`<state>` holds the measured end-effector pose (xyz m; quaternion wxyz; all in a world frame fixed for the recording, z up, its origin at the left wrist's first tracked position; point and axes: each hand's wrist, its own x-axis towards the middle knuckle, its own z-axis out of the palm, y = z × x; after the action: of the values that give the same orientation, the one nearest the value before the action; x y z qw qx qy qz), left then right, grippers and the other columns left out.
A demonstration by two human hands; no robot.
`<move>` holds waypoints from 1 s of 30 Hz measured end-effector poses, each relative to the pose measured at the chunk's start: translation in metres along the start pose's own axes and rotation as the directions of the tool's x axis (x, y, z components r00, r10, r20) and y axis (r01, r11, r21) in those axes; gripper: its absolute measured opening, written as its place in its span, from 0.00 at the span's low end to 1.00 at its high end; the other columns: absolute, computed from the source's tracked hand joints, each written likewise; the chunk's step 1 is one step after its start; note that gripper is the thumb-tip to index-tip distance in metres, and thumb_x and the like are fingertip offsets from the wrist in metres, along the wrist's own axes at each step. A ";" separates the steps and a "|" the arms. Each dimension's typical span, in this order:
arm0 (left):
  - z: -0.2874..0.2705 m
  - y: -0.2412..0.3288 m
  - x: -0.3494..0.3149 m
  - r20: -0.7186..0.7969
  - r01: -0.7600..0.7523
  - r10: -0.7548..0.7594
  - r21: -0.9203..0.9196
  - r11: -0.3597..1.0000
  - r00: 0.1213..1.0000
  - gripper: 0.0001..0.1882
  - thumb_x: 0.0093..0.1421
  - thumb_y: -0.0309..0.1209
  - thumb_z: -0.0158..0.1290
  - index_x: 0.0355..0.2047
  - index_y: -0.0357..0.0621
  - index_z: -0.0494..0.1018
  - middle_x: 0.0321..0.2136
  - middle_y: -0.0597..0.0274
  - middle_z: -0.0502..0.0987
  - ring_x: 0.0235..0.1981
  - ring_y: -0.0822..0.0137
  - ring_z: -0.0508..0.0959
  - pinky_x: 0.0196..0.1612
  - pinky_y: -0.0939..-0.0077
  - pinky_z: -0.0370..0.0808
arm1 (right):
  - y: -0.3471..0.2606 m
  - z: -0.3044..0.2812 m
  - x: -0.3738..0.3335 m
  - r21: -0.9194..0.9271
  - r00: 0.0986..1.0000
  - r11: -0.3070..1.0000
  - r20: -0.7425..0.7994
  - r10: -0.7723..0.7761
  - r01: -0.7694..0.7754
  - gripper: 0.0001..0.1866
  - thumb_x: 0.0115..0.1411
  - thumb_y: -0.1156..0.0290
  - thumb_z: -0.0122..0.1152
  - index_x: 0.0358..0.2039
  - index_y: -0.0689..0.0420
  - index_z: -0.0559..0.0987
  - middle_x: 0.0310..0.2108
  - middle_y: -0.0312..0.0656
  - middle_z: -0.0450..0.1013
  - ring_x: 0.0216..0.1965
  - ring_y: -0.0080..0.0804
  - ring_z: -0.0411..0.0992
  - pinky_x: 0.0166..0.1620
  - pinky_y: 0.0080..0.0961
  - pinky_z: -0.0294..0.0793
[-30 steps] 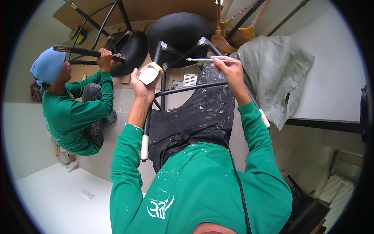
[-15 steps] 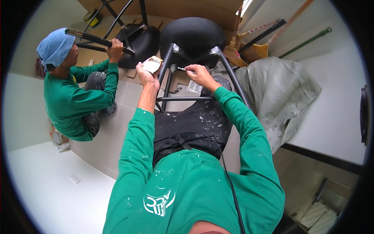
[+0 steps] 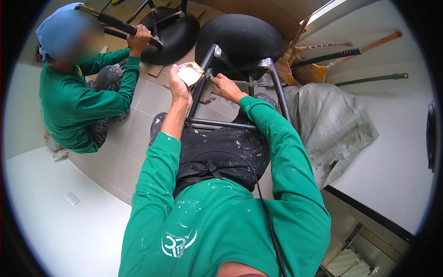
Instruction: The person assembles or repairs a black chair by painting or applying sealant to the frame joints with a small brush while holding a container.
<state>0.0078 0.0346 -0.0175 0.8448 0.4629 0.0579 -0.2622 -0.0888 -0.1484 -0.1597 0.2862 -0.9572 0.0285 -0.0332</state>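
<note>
My left hand (image 3: 179, 87) is closed around a small cut-open carton (image 3: 190, 74) with white paste in it, held just left of a stool's leg. My right hand (image 3: 227, 87) pinches a small slim tool, mostly hidden by the fingers now, close to the inside of that leg. The black stool lies tipped over before me, its round seat (image 3: 240, 41) on the far side and its metal legs (image 3: 279, 90) pointing toward me. A crossbar (image 3: 221, 123) runs over my lap. Greyish patches show where the legs meet the seat.
At the left a crouching co-worker (image 3: 83, 101) in green grips the leg of another black stool (image 3: 173, 39). Brooms (image 3: 314, 71) lean at the far right, behind a grey sheet (image 3: 330, 124) draped in a heap. A floor drain (image 3: 226, 107) and cardboard (image 3: 154, 70) lie beyond my legs.
My right hand has moved left and slightly up, to the stool's left leg, near the carton. The left hand has shifted slightly right. The whole view has turned a little.
</note>
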 end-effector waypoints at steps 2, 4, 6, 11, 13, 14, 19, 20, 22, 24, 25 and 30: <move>-0.007 -0.001 0.005 0.005 -0.001 0.001 0.028 1.000 1.000 0.27 0.75 0.46 0.34 0.47 0.34 0.74 0.39 0.50 0.80 0.39 0.59 0.83 0.43 0.61 0.85 | -0.003 0.008 0.007 0.031 1.000 0.999 0.013 0.019 -0.020 0.18 0.62 0.71 0.59 0.52 0.60 0.77 0.45 0.55 0.71 0.48 0.58 0.74 0.51 0.49 0.76; -0.011 -0.004 0.009 0.015 -0.031 0.030 0.065 0.997 0.999 0.27 0.75 0.45 0.33 0.47 0.33 0.75 0.39 0.51 0.80 0.39 0.61 0.83 0.44 0.64 0.84 | -0.004 0.014 0.012 0.024 0.999 0.998 0.020 0.050 -0.051 0.17 0.62 0.71 0.58 0.51 0.60 0.76 0.44 0.56 0.71 0.48 0.58 0.74 0.51 0.49 0.76; -0.011 -0.006 0.012 0.022 -0.043 0.041 0.062 0.997 0.999 0.27 0.75 0.44 0.33 0.46 0.33 0.75 0.39 0.51 0.81 0.39 0.62 0.83 0.44 0.66 0.83 | -0.003 0.019 0.017 -0.019 0.996 0.996 0.019 0.091 -0.090 0.16 0.63 0.71 0.58 0.51 0.60 0.76 0.44 0.56 0.71 0.48 0.57 0.74 0.51 0.50 0.76; -0.007 -0.002 0.007 0.029 -0.018 0.016 0.062 0.998 0.999 0.27 0.75 0.44 0.33 0.47 0.32 0.75 0.38 0.50 0.81 0.38 0.61 0.84 0.45 0.66 0.83 | 0.011 0.027 0.023 -0.056 0.996 0.995 -0.001 0.084 -0.084 0.17 0.64 0.70 0.57 0.52 0.62 0.75 0.44 0.55 0.71 0.47 0.56 0.74 0.50 0.48 0.77; -0.005 -0.001 0.006 0.027 -0.011 0.009 0.066 0.998 1.000 0.27 0.75 0.43 0.33 0.47 0.32 0.75 0.38 0.50 0.81 0.38 0.61 0.84 0.45 0.66 0.83 | 0.013 0.031 0.023 -0.035 0.995 0.994 0.005 0.105 -0.104 0.16 0.64 0.70 0.57 0.51 0.61 0.76 0.44 0.56 0.71 0.48 0.57 0.74 0.50 0.48 0.77; -0.005 -0.001 0.006 0.034 -0.011 0.008 0.066 0.998 0.999 0.27 0.75 0.43 0.33 0.47 0.32 0.75 0.38 0.50 0.81 0.38 0.61 0.84 0.45 0.65 0.83 | 0.014 0.033 0.023 -0.024 0.993 0.993 0.011 0.116 -0.116 0.16 0.64 0.70 0.58 0.51 0.61 0.76 0.44 0.56 0.71 0.48 0.58 0.74 0.51 0.49 0.77; -0.009 -0.002 0.010 0.036 -0.043 0.040 0.082 0.996 0.999 0.28 0.75 0.44 0.32 0.47 0.32 0.75 0.38 0.49 0.82 0.39 0.61 0.84 0.45 0.65 0.84 | 0.011 0.035 0.026 -0.027 0.990 0.990 0.026 0.141 -0.141 0.16 0.65 0.69 0.57 0.51 0.61 0.76 0.44 0.57 0.71 0.49 0.58 0.74 0.52 0.50 0.77; -0.009 -0.002 0.010 0.030 -0.034 0.031 0.082 0.996 0.999 0.28 0.75 0.44 0.32 0.47 0.32 0.75 0.38 0.49 0.82 0.39 0.61 0.84 0.45 0.65 0.84 | 0.012 0.035 0.026 -0.028 0.991 0.991 0.025 0.134 -0.133 0.16 0.65 0.69 0.57 0.51 0.62 0.76 0.44 0.57 0.71 0.48 0.58 0.74 0.51 0.49 0.77; -0.006 -0.002 0.008 0.024 -0.013 0.011 0.080 0.997 1.000 0.28 0.75 0.44 0.31 0.47 0.32 0.75 0.38 0.49 0.82 0.39 0.61 0.84 0.45 0.65 0.84 | 0.017 0.036 0.025 -0.019 0.992 0.992 0.019 0.126 -0.126 0.16 0.65 0.69 0.57 0.51 0.62 0.76 0.44 0.57 0.71 0.48 0.58 0.74 0.51 0.50 0.77; 0.001 -0.002 0.007 0.028 0.005 -0.007 0.075 0.997 1.000 0.28 0.75 0.44 0.31 0.47 0.32 0.75 0.38 0.49 0.82 0.39 0.60 0.84 0.45 0.64 0.84 | 0.025 0.038 0.022 0.000 0.992 0.992 0.008 0.129 -0.129 0.16 0.64 0.68 0.58 0.50 0.61 0.77 0.45 0.57 0.71 0.49 0.59 0.74 0.52 0.50 0.76; -0.001 -0.002 0.007 0.020 0.009 -0.011 0.074 0.997 1.000 0.28 0.75 0.44 0.31 0.47 0.32 0.75 0.38 0.49 0.82 0.39 0.60 0.84 0.45 0.64 0.84 | 0.024 0.038 0.023 -0.001 0.992 0.992 0.022 0.124 -0.124 0.15 0.64 0.68 0.58 0.50 0.61 0.77 0.45 0.57 0.71 0.49 0.59 0.74 0.52 0.50 0.76; -0.014 -0.003 0.011 0.033 0.006 -0.008 0.054 0.999 0.999 0.28 0.75 0.45 0.31 0.47 0.32 0.74 0.38 0.49 0.81 0.39 0.60 0.84 0.45 0.63 0.84 | 0.012 0.036 0.029 0.022 0.994 0.994 0.001 0.107 -0.107 0.14 0.65 0.68 0.57 0.47 0.61 0.77 0.44 0.58 0.72 0.48 0.58 0.74 0.51 0.50 0.77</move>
<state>0.0178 0.0404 -0.0308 0.8319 0.4808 0.0383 -0.2744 -0.0570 -0.1410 -0.1954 0.2982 -0.9510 0.0793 -0.0181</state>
